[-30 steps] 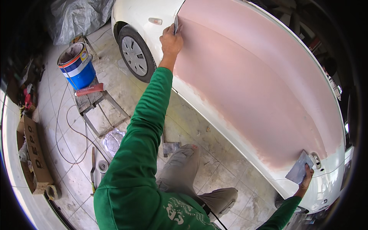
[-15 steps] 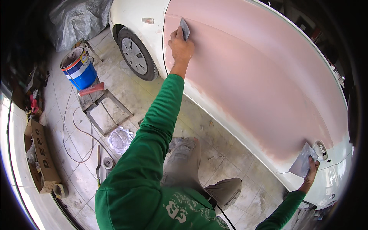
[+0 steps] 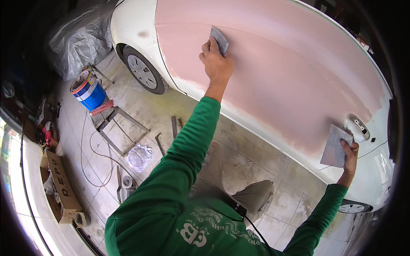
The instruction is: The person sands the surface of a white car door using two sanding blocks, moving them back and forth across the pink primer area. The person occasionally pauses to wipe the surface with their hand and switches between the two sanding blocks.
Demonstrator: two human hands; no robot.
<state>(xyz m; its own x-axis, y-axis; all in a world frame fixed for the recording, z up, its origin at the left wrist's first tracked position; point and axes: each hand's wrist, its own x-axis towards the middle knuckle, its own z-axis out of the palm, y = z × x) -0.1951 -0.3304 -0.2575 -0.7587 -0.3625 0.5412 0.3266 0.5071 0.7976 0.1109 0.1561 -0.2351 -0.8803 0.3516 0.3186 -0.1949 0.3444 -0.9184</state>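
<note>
My left hand (image 3: 218, 67) grips a small grey putty spreader (image 3: 220, 41) with its blade against the car door (image 3: 273, 85). The door is coated in smooth matte pink filler, with ragged edges over white paint along the bottom. At the right, my right hand (image 3: 350, 157) pinches a larger flat square spreader (image 3: 333, 147) by one edge. Its grey face carries a pinkish smear. This plate is held just beside the door handle recess (image 3: 358, 127); I cannot tell whether it touches the door.
A blue paint bucket (image 3: 92, 94) and a red tube (image 3: 101, 107) rest on a metal-framed stool (image 3: 128, 143). An open cardboard box (image 3: 64, 187), a tape roll (image 3: 128, 182), crumpled clear plastic (image 3: 139, 158) and a thin hose lie on the tiled floor. Silver sheeting (image 3: 81, 45) hangs behind.
My left hand and its spreader have moved rightward along the door, away from its front seam. My right hand has risen slightly with the square spreader. The whole view has shifted a little.
</note>
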